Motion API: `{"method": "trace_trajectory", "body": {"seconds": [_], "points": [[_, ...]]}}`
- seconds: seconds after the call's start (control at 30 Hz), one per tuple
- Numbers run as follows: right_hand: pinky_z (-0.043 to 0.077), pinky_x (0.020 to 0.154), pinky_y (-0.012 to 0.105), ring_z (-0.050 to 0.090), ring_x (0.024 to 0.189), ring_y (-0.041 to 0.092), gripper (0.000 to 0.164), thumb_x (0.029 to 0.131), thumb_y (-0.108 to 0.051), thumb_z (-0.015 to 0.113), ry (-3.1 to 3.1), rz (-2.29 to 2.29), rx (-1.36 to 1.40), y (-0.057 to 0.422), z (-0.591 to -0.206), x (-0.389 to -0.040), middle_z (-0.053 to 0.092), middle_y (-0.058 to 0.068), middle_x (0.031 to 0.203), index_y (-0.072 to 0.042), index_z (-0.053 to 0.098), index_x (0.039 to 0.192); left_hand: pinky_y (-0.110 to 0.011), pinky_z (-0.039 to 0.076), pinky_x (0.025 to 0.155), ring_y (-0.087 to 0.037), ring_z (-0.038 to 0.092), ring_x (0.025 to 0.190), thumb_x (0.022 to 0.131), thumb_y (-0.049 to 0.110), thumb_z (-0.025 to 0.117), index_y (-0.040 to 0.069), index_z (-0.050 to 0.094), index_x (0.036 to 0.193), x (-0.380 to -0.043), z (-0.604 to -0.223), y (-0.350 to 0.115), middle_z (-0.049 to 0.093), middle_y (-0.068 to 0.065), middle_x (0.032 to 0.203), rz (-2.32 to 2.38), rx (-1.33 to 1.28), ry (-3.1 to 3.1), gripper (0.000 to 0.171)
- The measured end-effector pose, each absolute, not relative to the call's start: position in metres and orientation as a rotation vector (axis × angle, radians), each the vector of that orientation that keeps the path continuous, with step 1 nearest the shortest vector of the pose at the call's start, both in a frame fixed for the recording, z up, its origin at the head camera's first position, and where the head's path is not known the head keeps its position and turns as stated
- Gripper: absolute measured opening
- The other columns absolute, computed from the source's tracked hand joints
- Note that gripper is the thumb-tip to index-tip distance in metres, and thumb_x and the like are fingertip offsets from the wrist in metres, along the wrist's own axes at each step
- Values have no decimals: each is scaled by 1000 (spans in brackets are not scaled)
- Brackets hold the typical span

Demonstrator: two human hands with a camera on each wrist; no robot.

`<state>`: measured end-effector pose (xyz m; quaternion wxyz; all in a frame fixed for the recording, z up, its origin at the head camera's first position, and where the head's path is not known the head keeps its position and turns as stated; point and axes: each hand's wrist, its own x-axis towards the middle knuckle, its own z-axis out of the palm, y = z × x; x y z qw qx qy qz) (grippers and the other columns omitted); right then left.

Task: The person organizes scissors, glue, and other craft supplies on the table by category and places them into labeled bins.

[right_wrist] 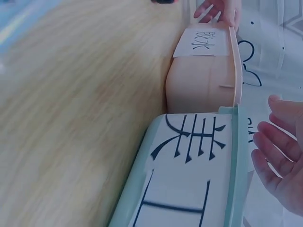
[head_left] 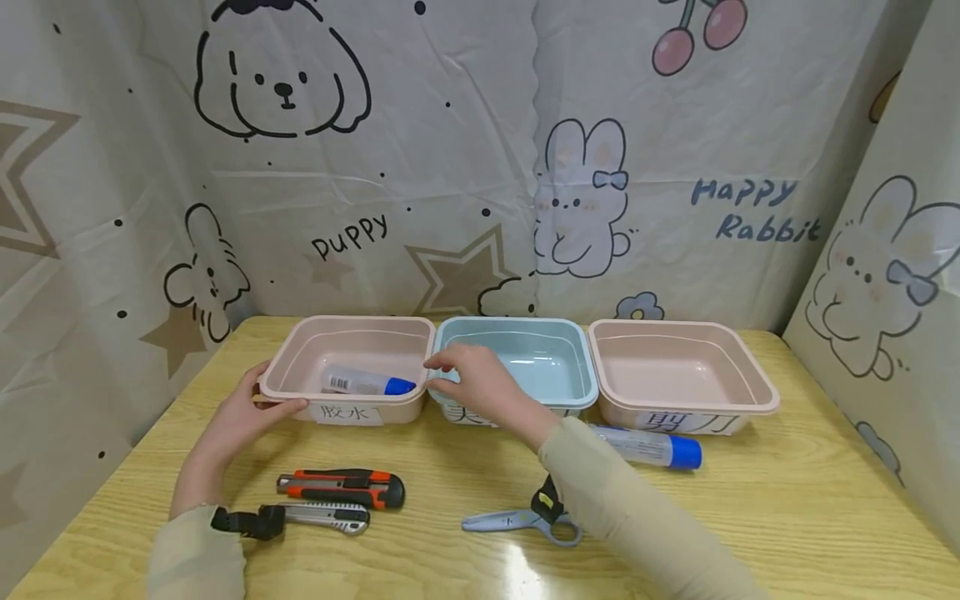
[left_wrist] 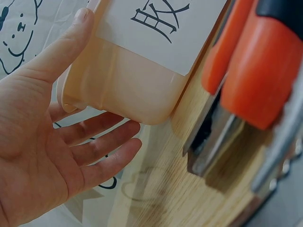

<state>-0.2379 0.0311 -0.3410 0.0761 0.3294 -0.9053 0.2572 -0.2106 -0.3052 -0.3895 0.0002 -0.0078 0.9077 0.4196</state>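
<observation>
Pink oblong glue-labelled plastic bin (head_left: 401, 411): likely light, springy; grip end rims. With left hand (head_left: 243, 417) at left end, right hand (head_left: 480, 382) near right, fingers apart.

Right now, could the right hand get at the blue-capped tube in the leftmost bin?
Probably yes: the right hand is beside the right rim of the leftmost bin, no lid covers it, and the tube points its blue cap that way.

Behind the wood-grain table (head_left: 427, 475), we see a pale cloth (head_left: 465, 158) printed with a puppy face (head_left: 283, 100), rabbits (head_left: 581, 217), brown stars (head_left: 461, 275) and pink cherries (head_left: 672, 52). On it we read "Puppy" (head_left: 350, 237) and "Happy Rabbit" (head_left: 757, 210).
</observation>
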Motion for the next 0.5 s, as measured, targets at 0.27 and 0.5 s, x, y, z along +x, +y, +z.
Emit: {"method": "trace_trajectory", "body": {"seconds": [0.27, 0.5], "points": [[49, 78, 30, 60, 89, 15, 26, 82, -24, 67, -2641, 712, 1010, 64, -349, -218, 67, 1, 98, -11, 67, 105, -55, 41, 88, -44, 40, 116, 79, 48, 65, 11, 4, 147, -211, -391, -306, 30, -28, 138, 1314, -24, 2852, 99], [50, 77, 29, 62, 86, 13, 24, 79, -22, 70, -2565, 700, 973, 95, -358, -203, 67, -1, 93, -12, 68, 101, -57, 39, 90, -45, 38, 117, 78, 49, 65, 11, 4, 147, -212, -392, -306, 29, -28, 138, 1314, -34, 2849, 100]]}}
